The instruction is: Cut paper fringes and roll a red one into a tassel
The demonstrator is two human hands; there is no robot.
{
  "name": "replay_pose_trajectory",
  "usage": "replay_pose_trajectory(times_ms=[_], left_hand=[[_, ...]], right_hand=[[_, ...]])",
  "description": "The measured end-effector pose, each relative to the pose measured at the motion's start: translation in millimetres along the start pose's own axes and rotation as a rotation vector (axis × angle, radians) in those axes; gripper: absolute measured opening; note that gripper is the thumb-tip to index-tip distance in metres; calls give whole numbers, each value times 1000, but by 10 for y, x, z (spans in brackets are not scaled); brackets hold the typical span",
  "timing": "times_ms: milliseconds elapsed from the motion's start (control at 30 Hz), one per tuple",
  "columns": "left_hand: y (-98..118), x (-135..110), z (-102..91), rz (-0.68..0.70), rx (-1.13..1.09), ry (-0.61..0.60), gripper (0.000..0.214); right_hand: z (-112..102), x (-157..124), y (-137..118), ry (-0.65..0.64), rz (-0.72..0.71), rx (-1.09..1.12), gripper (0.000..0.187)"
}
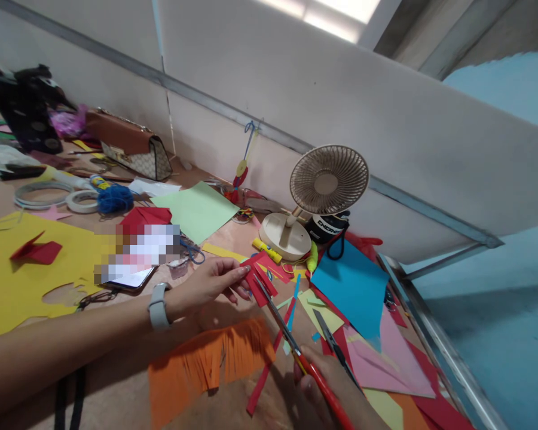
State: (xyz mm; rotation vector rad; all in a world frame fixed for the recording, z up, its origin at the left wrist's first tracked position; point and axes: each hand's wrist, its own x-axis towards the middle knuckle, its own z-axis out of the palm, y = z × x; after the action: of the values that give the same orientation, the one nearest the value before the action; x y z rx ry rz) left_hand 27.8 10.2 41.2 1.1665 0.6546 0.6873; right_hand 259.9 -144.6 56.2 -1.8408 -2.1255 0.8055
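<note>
The person is cutting a small piece of red paper (260, 276) with red-handled scissors (296, 346), and the cut looks to be partway in, as I judge it. The left hand (208, 286) is reaching across the table (116, 382) with its fingers pinched on the near edge of the red paper, holding it up just above the surface, a pale watch (158, 306) sitting on that wrist. The right hand (316, 388) is low at the bottom edge, fingers closed through the scissor handles, though much of it is cut off by the frame; the blades are slightly apart and running up into the red paper. The next move, I would say, calls for a steady squeeze while the left fingers are kept clear of the blade tips, since they are pinching just beside the cutting line. Under the hands an orange fringed sheet (210, 364) is lying flat, and a long red strip (269, 364) is crossing it right below the scissors, so offcuts are crowding the working spot. Just beyond, a blue sheet (352, 286) is overlapping a pink sheet (385, 358), and a small desk fan (323, 191) is standing near the wall behind a yellow glue stick (266, 251). To the left a big yellow sheet (22, 280) is covering the table, with a green sheet (199, 210) and a brown handbag (132, 143) farther back.
</note>
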Motion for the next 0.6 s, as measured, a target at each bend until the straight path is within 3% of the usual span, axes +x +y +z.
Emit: replay_pose_trajectory(times_ms=[167,367,600], left_hand=[[6,-4,6,1,4,2,30],[-64,19,-57,28,-39,-36,31],[-83,37,-69,147,37,-23,32]], right_hand=[[-38,38,-112,-3,0,10,64],[-23,78,-61,-46,9,78,62],[-22,-13,-45,17,35,39,53]])
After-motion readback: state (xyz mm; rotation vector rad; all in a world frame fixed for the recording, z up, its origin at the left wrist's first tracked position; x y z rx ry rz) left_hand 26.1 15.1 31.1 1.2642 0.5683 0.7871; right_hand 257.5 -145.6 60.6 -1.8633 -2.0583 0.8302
